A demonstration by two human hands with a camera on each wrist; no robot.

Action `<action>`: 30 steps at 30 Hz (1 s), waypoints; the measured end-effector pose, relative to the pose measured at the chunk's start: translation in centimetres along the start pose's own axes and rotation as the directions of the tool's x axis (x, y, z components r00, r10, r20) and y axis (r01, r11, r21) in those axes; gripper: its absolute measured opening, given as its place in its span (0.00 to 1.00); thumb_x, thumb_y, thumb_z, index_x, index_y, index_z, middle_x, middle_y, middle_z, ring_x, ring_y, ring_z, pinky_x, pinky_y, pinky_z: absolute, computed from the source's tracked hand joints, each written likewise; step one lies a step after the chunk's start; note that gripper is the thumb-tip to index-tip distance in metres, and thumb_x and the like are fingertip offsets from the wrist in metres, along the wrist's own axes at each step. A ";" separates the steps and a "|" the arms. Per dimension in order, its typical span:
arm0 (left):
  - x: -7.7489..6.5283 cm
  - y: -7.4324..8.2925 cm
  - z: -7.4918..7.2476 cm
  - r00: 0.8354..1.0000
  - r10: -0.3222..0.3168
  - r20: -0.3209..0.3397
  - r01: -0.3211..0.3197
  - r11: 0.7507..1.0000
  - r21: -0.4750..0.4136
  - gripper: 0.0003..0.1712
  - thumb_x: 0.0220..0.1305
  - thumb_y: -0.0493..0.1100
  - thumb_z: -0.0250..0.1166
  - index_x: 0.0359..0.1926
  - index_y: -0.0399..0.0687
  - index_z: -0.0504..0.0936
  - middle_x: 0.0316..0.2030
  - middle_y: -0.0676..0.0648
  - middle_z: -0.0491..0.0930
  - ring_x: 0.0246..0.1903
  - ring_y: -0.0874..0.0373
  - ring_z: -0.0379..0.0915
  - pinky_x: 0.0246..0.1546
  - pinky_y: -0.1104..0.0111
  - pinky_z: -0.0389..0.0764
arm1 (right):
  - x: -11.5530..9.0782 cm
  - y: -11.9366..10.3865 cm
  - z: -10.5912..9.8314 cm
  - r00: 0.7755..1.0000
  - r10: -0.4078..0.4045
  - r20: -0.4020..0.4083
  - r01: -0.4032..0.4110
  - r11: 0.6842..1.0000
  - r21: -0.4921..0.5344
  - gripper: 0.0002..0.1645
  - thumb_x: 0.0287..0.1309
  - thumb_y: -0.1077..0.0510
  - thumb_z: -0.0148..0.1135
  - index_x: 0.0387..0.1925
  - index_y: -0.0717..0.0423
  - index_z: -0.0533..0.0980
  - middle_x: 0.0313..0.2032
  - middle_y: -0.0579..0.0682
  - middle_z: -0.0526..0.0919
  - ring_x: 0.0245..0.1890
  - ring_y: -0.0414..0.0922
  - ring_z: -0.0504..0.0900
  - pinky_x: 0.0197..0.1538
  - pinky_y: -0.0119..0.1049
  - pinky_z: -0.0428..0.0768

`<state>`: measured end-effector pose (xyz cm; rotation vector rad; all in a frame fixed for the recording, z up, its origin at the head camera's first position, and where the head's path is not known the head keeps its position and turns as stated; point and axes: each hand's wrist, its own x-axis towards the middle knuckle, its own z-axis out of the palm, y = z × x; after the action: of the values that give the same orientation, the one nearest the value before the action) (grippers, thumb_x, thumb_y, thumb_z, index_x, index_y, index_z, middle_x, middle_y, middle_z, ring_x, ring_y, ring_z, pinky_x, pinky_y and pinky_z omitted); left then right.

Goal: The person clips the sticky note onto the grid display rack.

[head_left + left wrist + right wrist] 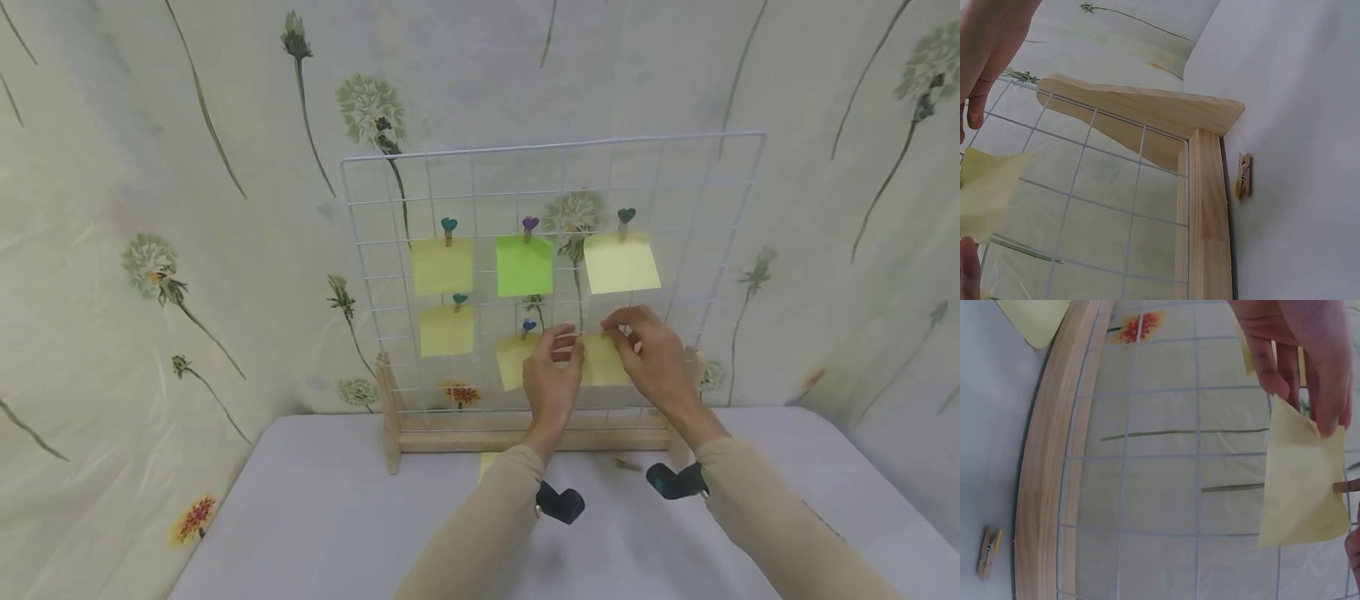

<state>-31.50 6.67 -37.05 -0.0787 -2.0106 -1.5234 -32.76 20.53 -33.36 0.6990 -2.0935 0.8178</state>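
Both hands are at a pale yellow sticky note (603, 367) in the lower row of a white wire grid. My left hand (553, 371) pinches the note's left upper corner, its thumb in front in the right wrist view. My right hand (656, 358) pinches a small wooden clothespin (1346, 486) at the note's top edge; its fingertips are partly cut off in the right wrist view. Beside my left hand hangs another yellow note (512, 364) under a blue heart clothespin (528, 325), partly covered by that hand.
The wire grid (495, 200) stands on a wooden base (465, 440). Clipped notes hang above and left, including a green note (524, 267) and a pale note (622, 265). A loose clothespin (1244, 175) lies on the white table (315, 517), and a yellow note (487, 462) lies partly behind my left sleeve.
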 end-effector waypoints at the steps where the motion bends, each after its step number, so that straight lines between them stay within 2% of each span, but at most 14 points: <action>1: 0.0 0.0 -0.1 1.000 0.008 0.002 -0.008 1.000 0.001 0.14 0.59 0.41 0.65 0.47 0.53 0.81 0.37 0.53 0.87 0.29 0.64 0.83 0.28 0.77 0.78 | 0.0 0.0 0.0 1.000 -0.006 -0.002 0.006 1.000 0.004 0.07 0.54 0.70 0.63 0.35 0.59 0.79 0.35 0.52 0.81 0.28 0.39 0.75 0.29 0.18 0.69; 5: 0.0 -0.2 -0.3 0.998 0.055 0.008 -0.055 0.998 0.010 0.14 0.60 0.41 0.64 0.48 0.52 0.81 0.37 0.52 0.87 0.30 0.62 0.83 0.30 0.76 0.78 | 0.1 0.0 0.1 1.000 -0.023 -0.010 0.023 1.000 0.013 0.07 0.53 0.70 0.63 0.35 0.59 0.79 0.35 0.52 0.81 0.28 0.40 0.75 0.29 0.22 0.71; 10: -0.2 -0.7 -0.8 0.995 0.091 0.037 -0.091 0.996 0.000 0.15 0.62 0.39 0.62 0.50 0.52 0.81 0.39 0.51 0.86 0.34 0.61 0.83 0.27 0.80 0.78 | -0.1 0.0 0.1 1.000 -0.027 0.016 0.027 1.000 -0.005 0.09 0.53 0.71 0.61 0.37 0.59 0.78 0.36 0.52 0.80 0.28 0.42 0.76 0.26 0.28 0.73; 16: -0.6 -1.1 -1.2 0.993 0.111 0.035 -0.110 0.994 -0.024 0.17 0.63 0.38 0.59 0.52 0.55 0.79 0.42 0.54 0.85 0.37 0.62 0.82 0.28 0.81 0.78 | -0.3 -0.1 0.1 1.000 -0.003 0.027 0.003 1.000 -0.019 0.13 0.53 0.71 0.59 0.41 0.58 0.78 0.37 0.51 0.79 0.30 0.42 0.78 0.24 0.24 0.71; 20: -0.9 -1.2 -1.6 0.992 0.125 0.009 -0.124 0.991 -0.040 0.14 0.61 0.37 0.61 0.48 0.54 0.80 0.40 0.55 0.85 0.36 0.63 0.82 0.27 0.79 0.78 | -0.4 0.0 0.1 1.000 -0.012 0.016 0.012 1.000 -0.020 0.15 0.52 0.73 0.58 0.42 0.59 0.77 0.38 0.52 0.79 0.30 0.42 0.77 0.24 0.20 0.70; 24: -1.1 -1.4 -1.8 0.989 0.147 0.010 -0.146 0.988 -0.041 0.09 0.61 0.36 0.61 0.42 0.49 0.81 0.37 0.53 0.84 0.35 0.63 0.81 0.29 0.77 0.78 | -0.6 -0.1 0.0 1.000 -0.008 0.015 0.008 1.000 -0.001 0.16 0.52 0.73 0.57 0.43 0.60 0.76 0.40 0.53 0.79 0.30 0.41 0.76 0.23 0.19 0.69; 30: -1.1 -2.0 -2.3 0.988 0.149 0.029 -0.148 0.988 -0.033 0.07 0.63 0.35 0.60 0.41 0.47 0.82 0.37 0.51 0.84 0.36 0.63 0.80 0.33 0.76 0.78 | -1.1 -0.1 -0.4 0.997 0.079 0.012 -0.079 0.997 0.023 0.18 0.54 0.69 0.56 0.48 0.59 0.72 0.45 0.53 0.77 0.33 0.39 0.75 0.24 0.20 0.71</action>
<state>-30.38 4.31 -38.92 -0.2609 -1.9596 -1.4676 -31.86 20.99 -33.96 0.6378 -2.1365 0.8846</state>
